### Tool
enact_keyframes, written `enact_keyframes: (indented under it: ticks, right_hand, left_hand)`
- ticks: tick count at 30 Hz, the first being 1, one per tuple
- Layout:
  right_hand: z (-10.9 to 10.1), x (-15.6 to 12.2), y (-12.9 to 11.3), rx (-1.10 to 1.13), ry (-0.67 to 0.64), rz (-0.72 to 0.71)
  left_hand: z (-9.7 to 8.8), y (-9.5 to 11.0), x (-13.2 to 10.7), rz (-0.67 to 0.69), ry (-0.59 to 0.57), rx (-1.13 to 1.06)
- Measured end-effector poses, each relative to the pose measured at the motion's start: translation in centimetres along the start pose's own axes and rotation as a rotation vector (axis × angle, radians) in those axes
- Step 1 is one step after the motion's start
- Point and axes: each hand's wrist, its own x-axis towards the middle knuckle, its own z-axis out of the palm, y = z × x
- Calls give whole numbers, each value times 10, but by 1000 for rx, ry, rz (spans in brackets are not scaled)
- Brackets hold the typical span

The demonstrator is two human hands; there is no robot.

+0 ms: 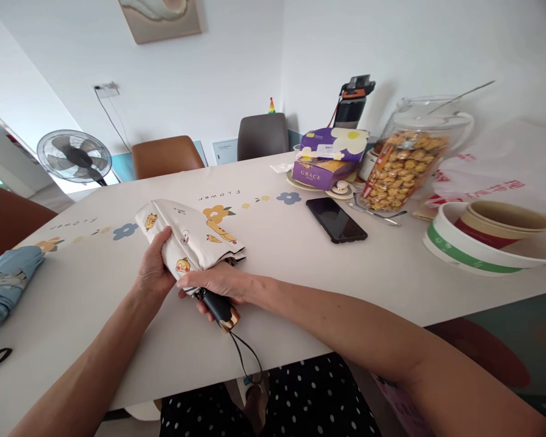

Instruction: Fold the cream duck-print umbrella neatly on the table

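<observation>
A white folding umbrella (pixel 191 233) with yellow cartoon prints is held between both hands above the table, its canopy folded loosely. My left hand (pixel 157 264) wraps round the canopy from the left, thumb on top of the cloth. Around the lower end, just above the black and gold handle, my right hand (pixel 218 284) is closed, pressing the fabric together. Some of its fingers are hidden beneath the umbrella. From the handle a dark wrist cord hangs over the table's front edge.
A blue folded umbrella (pixel 9 285) lies at the left of the white table (pixel 300 340). To the right are a phone (pixel 337 220), glasses (pixel 382 216), purple boxes (pixel 323 173), a snack-filled jug (pixel 404 164) and paper bowls (pixel 464 243). Chairs and a fan (pixel 75 156) stand behind.
</observation>
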Motion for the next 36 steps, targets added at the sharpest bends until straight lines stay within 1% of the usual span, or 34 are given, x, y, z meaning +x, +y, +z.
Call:
enact_keyframes:
  ticks: [2, 7, 11, 16, 19, 21, 24, 27, 29, 31, 33, 36]
  right_hand:
    - [-1, 1, 0, 26, -19, -6]
    - [0, 1, 1, 65, 95, -75]
    - [4, -1, -4, 139, 172, -104]
    - [-3, 0, -15, 189, 343, -98]
    - [-10, 0, -20, 259, 393, -104]
    - [-12, 0, -21, 313, 355, -83]
    - [-12, 1, -18, 361, 218, -48]
    - [-11, 2, -12, 388, 87, -39]
    - [-12, 4, -9, 396, 41, -38]
    - [-14, 5, -7, 394, 28, -30]
    - [-15, 6, -6, 389, 29, -16]
    - [-15, 8, -5, 383, 22, -10]
  left_hand:
    - [0, -1, 0, -17, -6, 29]
    - [0, -1, 4, 25, 2, 69]
    - [-6, 5, 7, 24, -24, 105]
    - [-12, 11, 10, 109, 100, 45]
    - [-11, 9, 11, 108, 85, 59]
    - [-9, 7, 10, 112, 65, 97]
    - [-7, 4, 9, 124, 52, 162]
    - [-7, 4, 10, 137, 86, 214]
    - [-10, 4, 13, 163, 131, 223]
    - [-13, 2, 16, 214, 171, 238]
    - [-15, -1, 17, 299, 204, 289]
    - [-13, -7, 11, 454, 204, 435]
